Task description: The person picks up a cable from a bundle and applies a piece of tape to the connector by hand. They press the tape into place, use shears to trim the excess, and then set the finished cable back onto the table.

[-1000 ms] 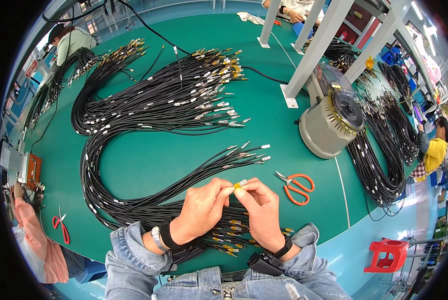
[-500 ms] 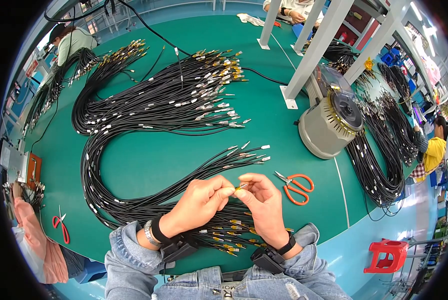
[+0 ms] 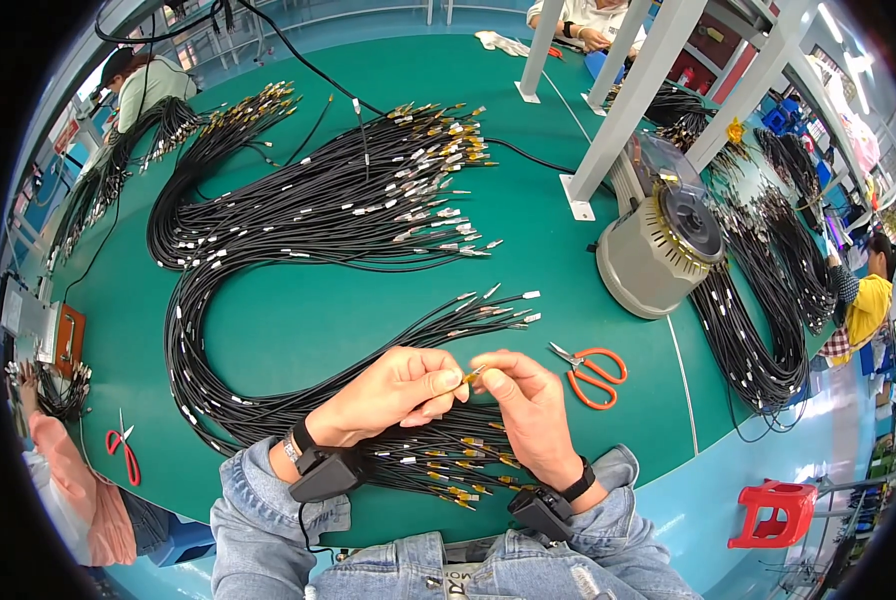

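Note:
My left hand [image 3: 403,392] and my right hand [image 3: 530,405] meet over the near part of the green table. Between their fingertips is a small cable end [image 3: 473,376] with a yellow band and a pale tip. The left thumb and fingers pinch its yellow part, while the right thumb and forefinger close on the tip. Below the hands lies a bundle of black cables [image 3: 203,375] with yellow-banded ends [image 3: 458,470], partly hidden by my left hand and wrist. Beyond them, the same long bundle curves away in an S. Orange-handled scissors [image 3: 598,378] lie beside my right hand.
A grey round tape dispenser [image 3: 658,250] stands near metal posts [image 3: 628,110] at the right. More black cables [image 3: 768,330] hang over the right edge. Red-handled scissors [image 3: 125,458] lie far left. Other people sit around the table; a red stool [image 3: 774,512] stands on the floor.
My left hand has rolled at the wrist, bringing its black strapped device further into view. The pinched cable end now tilts more steeply; my right hand has shifted only slightly.

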Demonstrator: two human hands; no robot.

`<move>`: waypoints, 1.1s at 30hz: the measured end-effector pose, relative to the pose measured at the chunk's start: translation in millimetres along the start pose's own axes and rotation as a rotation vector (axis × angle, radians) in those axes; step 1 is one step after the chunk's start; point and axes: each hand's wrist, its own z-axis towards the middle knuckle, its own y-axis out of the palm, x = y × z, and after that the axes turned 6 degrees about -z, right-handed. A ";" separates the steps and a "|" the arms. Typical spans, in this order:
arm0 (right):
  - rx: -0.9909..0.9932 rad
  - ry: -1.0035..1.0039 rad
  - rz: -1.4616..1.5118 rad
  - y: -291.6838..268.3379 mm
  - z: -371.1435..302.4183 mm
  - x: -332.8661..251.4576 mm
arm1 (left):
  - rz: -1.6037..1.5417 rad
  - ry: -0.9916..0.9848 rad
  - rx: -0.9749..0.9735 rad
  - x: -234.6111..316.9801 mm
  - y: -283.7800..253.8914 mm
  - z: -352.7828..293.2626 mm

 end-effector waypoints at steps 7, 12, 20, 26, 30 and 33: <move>0.015 -0.119 -0.132 -0.3 -0.3 -1.5 | 0.089 0.076 0.087 -5.1 12.6 5.4; -0.008 -0.173 -0.172 -6.0 -0.3 -2.0 | 0.256 0.194 0.215 -22.9 11.1 9.8; 0.209 -0.124 -0.443 -49.2 4.9 -60.4 | 0.814 0.325 0.201 -35.9 7.1 14.4; 0.600 -0.418 -0.805 -179.7 29.7 -143.7 | 1.061 0.417 0.177 -33.5 11.5 20.3; 0.643 -0.235 -0.952 -250.2 46.4 -175.8 | 1.020 0.408 0.232 -31.3 8.3 21.8; 0.593 -0.063 -0.964 -248.4 51.7 -178.9 | 1.032 0.455 0.332 -32.5 2.4 21.2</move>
